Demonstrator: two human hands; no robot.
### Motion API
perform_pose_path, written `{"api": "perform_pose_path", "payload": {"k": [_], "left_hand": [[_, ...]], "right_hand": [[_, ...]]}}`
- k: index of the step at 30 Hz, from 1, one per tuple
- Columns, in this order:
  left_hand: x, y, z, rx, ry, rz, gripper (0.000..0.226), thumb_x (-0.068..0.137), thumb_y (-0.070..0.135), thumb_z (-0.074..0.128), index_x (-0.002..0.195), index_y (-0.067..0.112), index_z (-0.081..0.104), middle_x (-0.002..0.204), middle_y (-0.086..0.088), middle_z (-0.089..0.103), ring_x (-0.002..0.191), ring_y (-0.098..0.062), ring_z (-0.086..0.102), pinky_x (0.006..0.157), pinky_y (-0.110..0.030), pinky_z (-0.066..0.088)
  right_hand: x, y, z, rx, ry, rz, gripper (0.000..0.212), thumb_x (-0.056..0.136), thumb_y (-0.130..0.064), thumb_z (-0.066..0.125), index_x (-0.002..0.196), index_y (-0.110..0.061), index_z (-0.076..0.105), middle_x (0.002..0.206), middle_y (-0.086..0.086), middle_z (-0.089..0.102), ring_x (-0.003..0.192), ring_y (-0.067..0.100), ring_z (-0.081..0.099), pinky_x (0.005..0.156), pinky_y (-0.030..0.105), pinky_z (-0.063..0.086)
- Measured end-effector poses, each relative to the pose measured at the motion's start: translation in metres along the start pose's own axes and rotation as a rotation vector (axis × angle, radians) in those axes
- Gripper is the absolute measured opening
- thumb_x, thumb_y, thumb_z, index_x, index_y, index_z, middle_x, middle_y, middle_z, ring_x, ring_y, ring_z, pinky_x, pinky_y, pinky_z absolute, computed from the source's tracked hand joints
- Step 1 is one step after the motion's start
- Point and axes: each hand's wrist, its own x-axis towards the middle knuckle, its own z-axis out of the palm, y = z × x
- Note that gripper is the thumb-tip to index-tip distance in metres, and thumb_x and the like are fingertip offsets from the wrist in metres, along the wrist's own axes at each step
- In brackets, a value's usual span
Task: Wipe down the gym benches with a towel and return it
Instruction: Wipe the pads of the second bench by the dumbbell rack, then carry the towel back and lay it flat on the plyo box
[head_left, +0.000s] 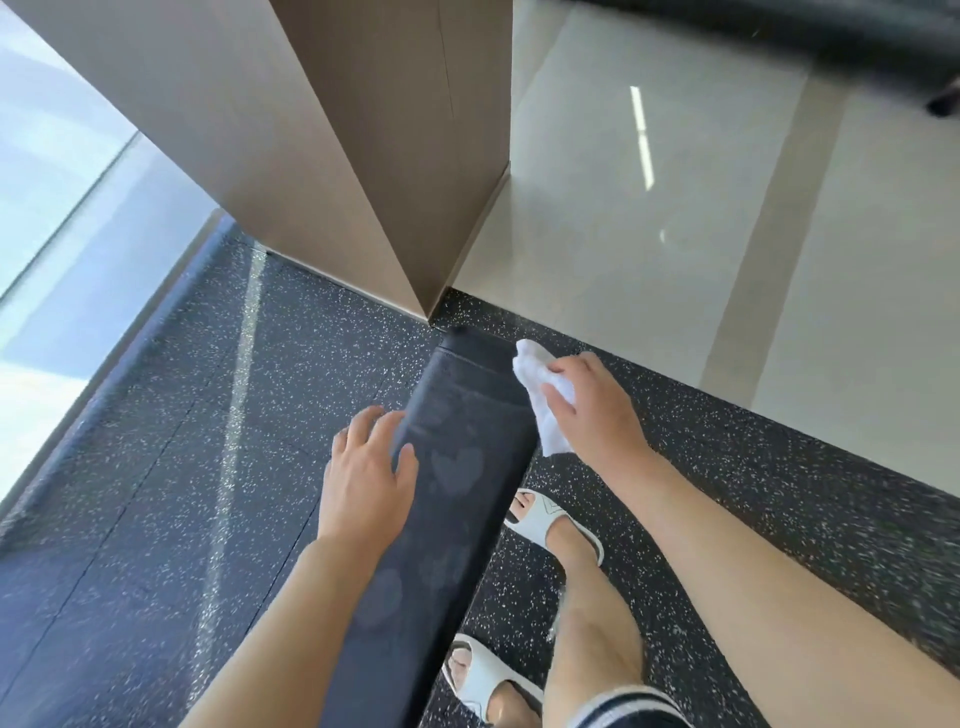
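Two white sandals (550, 525) stand right of the desk (447, 499). The left hand (366, 473) lies flat and loose on the desk's left edge. Farther on, the right hand (592, 410) squeezes the white towel (545, 400) at the desk's right edge.
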Motion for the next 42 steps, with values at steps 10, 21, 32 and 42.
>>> {"api": "perform_pose_path", "payload": {"k": [10,21,32,42], "left_hand": [[-0.076,0.063,-0.16,-0.18,0.203,0.078,0.046,0.098,0.035,0.066,0.143,0.027,0.058,0.149,0.005,0.051,0.135,-0.027,0.047,0.114,-0.046,0.04],[-0.109,0.11,-0.33,-0.294,0.398,0.253,0.044,0.098,0.044,0.063,0.141,0.036,0.057,0.147,0.016,0.046,0.133,-0.011,0.042,0.107,-0.033,0.036],[-0.097,0.112,-0.417,-0.304,0.54,0.238,0.041,0.096,0.044,0.064,0.137,0.036,0.061,0.145,0.013,0.05,0.136,-0.017,0.044,0.112,-0.043,0.038],[-0.096,0.071,-0.454,-0.256,0.668,0.029,0.043,0.098,0.045,0.063,0.14,0.036,0.058,0.146,0.017,0.049,0.137,-0.013,0.042,0.111,-0.04,0.039]], "right_hand": [[-0.052,-0.14,-0.127,0.162,0.164,-0.075,0.019,0.098,-0.031,0.063,0.114,-0.021,0.065,0.107,-0.007,0.056,0.092,0.015,0.061,0.081,0.036,0.055],[-0.073,-0.258,-0.253,0.238,0.347,-0.153,0.015,0.09,-0.02,0.066,0.104,-0.019,0.065,0.099,-0.01,0.061,0.084,0.003,0.057,0.073,0.007,0.042],[-0.017,-0.335,-0.315,0.248,0.284,-0.3,0.013,0.092,-0.024,0.063,0.103,-0.029,0.061,0.102,-0.01,0.058,0.086,0.004,0.059,0.07,0.012,0.045],[0.057,-0.403,-0.292,0.304,0.154,-0.521,0.012,0.092,-0.024,0.063,0.104,-0.024,0.066,0.097,-0.013,0.057,0.085,0.004,0.058,0.074,0.018,0.046]]}}
